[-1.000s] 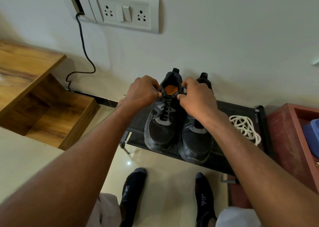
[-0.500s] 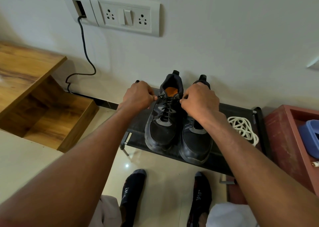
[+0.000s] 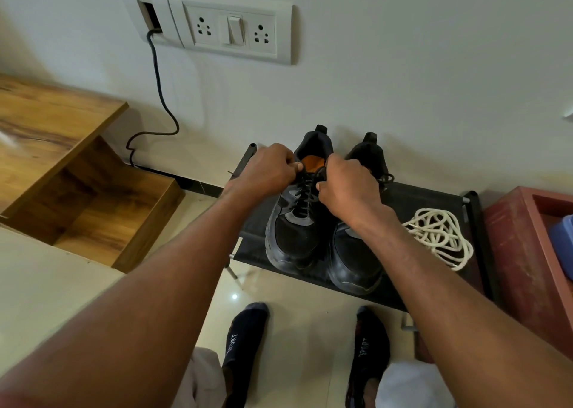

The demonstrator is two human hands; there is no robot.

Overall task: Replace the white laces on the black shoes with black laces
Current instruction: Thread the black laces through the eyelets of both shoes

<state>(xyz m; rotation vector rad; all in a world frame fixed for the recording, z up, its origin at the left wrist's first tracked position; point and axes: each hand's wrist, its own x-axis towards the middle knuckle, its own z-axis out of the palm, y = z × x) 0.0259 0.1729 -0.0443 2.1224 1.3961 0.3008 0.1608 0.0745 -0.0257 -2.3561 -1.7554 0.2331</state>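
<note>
Two black shoes stand side by side on a low black rack (image 3: 428, 202), toes toward me. The left shoe (image 3: 294, 237) has an orange insole and a black lace (image 3: 305, 195) threaded through its eyelets. My left hand (image 3: 268, 171) pinches one end of that lace at the shoe's top, and my right hand (image 3: 347, 187) pinches the other end, knuckles close together over the tongue. The right shoe (image 3: 353, 261) is partly hidden under my right wrist; a black lace loop shows near its collar. A heap of white laces (image 3: 437, 235) lies on the rack to the right.
A wooden shelf unit (image 3: 77, 190) stands at left. On the wall is a switch panel (image 3: 229, 29) with a black cable (image 3: 161, 97) trailing to the floor. A red box (image 3: 527, 252) holding a blue item sits at right. My socked feet (image 3: 248, 339) are on the tiled floor.
My two hands have drawn closer together over the left shoe's top, still pinching the black lace ends. The view shifted slightly.
</note>
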